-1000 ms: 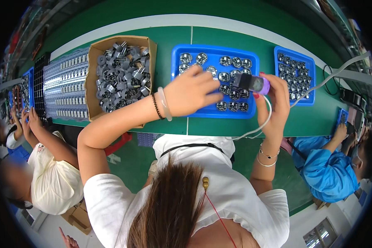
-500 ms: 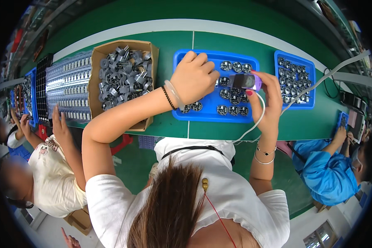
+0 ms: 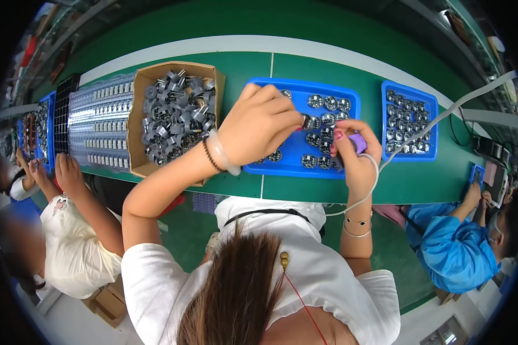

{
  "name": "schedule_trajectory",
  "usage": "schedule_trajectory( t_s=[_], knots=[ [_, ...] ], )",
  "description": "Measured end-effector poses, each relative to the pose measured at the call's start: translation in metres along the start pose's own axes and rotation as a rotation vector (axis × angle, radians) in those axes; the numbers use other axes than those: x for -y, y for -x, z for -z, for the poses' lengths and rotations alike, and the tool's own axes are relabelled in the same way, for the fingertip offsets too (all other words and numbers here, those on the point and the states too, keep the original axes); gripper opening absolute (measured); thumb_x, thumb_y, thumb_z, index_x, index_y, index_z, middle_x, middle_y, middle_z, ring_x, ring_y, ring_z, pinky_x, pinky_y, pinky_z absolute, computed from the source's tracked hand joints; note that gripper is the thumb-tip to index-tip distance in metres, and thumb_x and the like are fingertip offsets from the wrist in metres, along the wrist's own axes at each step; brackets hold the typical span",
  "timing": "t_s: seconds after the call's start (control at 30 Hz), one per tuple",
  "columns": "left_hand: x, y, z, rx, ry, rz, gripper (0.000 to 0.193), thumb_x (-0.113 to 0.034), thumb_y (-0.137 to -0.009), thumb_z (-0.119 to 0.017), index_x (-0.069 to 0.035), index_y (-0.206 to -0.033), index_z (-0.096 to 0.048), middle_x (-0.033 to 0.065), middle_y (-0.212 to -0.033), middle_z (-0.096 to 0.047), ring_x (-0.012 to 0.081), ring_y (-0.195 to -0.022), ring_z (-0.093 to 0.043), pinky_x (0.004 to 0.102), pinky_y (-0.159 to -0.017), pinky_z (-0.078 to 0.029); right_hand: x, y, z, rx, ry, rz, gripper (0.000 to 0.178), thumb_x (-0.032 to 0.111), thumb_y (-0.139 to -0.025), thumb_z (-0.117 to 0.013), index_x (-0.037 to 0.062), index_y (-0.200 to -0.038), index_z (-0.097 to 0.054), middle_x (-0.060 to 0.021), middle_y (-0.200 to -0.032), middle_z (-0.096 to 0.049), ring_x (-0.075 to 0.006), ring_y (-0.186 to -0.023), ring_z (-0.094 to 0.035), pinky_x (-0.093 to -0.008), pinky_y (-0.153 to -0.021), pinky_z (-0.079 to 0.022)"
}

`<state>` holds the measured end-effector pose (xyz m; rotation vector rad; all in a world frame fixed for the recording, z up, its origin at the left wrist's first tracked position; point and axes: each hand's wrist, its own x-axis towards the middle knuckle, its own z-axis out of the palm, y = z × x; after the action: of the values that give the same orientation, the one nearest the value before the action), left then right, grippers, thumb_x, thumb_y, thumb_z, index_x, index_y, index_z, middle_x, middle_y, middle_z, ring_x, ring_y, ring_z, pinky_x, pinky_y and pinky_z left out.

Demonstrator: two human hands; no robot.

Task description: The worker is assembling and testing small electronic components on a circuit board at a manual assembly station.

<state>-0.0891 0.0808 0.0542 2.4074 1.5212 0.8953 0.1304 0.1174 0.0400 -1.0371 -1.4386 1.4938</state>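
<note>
My left hand (image 3: pixel 259 126) is over the left part of a blue tray (image 3: pixel 282 164), fingers bent and pinched. At its fingertips is a small dark round part (image 3: pixel 309 122) with a shiny face. My right hand (image 3: pixel 358 158) is closed around a purple handheld device (image 3: pixel 358 143) with a white cable (image 3: pixel 375 178), at the tray's right side. Its thumb and fingertips come together in front of the device, partly hiding it. Rows of round electronic parts (image 3: pixel 330 103) lie in the tray, some of them covered by my hands.
At left, a cardboard box (image 3: pixel 220 95) holds grey pronged parts (image 3: pixel 178 115), beside clear trays (image 3: pixel 101 126) of small pieces. Another blue tray (image 3: pixel 410 155) of round parts stands right. The white cable crosses the bench. People sit on both sides, one in blue (image 3: pixel 452 247).
My right hand has drawn down, tilting the purple device into the palm. My left hand has shifted slightly down and left, and a round part now shows at its fingertips.
</note>
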Motion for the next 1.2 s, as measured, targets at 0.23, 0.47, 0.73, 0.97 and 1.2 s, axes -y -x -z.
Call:
schedule_trajectory(
  t_s=[0.23,0.47,0.73,0.97,1.2],
  knots=[
    [-0.017,0.026,0.02,-0.074,0.029,0.108,0.008,-0.015,-0.076,-0.07,-0.015,-0.084,-0.067,-0.0016,-0.083,-0.061,0.0193,-0.084,-0.055,0.0348,-0.073,-0.035,0.019,-0.001,-0.033,0.117,0.46,0.321,0.019,-0.007,-0.074,-0.063,-0.0021,-0.092,-0.067,-0.014,-0.088,-0.067,-0.0204,-0.079,-0.063,-0.0278,-0.072,-0.049],
    [-0.03,0.026,-0.008,-0.319,0.139,0.105,0.008,-0.02,-0.081,-0.064,-0.014,-0.078,-0.062,-0.0008,-0.076,-0.053,0.0195,-0.082,-0.049,0.0367,-0.076,-0.034,0.01,0.006,-0.022,0.06,0.558,0.519,0.017,-0.009,-0.076,-0.062,-0.0044,-0.091,-0.065,-0.0176,-0.087,-0.065,-0.0273,-0.078,-0.062,-0.0342,-0.075,-0.05],
    [-0.041,0.022,-0.026,-0.384,0.237,0.142,0.009,-0.018,-0.081,-0.064,-0.011,-0.077,-0.06,0.0007,-0.075,-0.051,0.0213,-0.082,-0.047,0.0369,-0.076,-0.032,-0.01,0.006,-0.011,-0.013,0.435,0.232,0.006,0.0,-0.086,-0.058,-0.0041,-0.091,-0.059,-0.0092,-0.086,-0.057,-0.0156,-0.069,-0.054,-0.027,-0.065,-0.046],
    [-0.036,0.021,-0.021,-0.368,0.204,0.11,0.005,-0.014,-0.08,-0.061,-0.009,-0.079,-0.06,0.0052,-0.076,-0.054,0.0251,-0.076,-0.055,0.0374,-0.07,-0.039,-0.018,0.017,0.001,-0.049,0.244,0.195,0.008,-0.003,-0.086,-0.053,-0.0002,-0.093,-0.057,-0.0085,-0.09,-0.057,-0.014,-0.071,-0.059,-0.0248,-0.066,-0.049],
    [-0.036,0.016,-0.011,-0.188,0.375,0.23,0.01,-0.003,-0.08,-0.065,-0.005,-0.089,-0.065,0.008,-0.087,-0.063,0.0258,-0.08,-0.06,0.0331,-0.072,-0.046,0.011,0.01,-0.011,0.013,0.455,0.399,0.027,-0.005,-0.073,-0.069,-0.0012,-0.099,-0.067,-0.0134,-0.096,-0.064,-0.017,-0.075,-0.062,-0.0254,-0.071,-0.048]
  ],
)
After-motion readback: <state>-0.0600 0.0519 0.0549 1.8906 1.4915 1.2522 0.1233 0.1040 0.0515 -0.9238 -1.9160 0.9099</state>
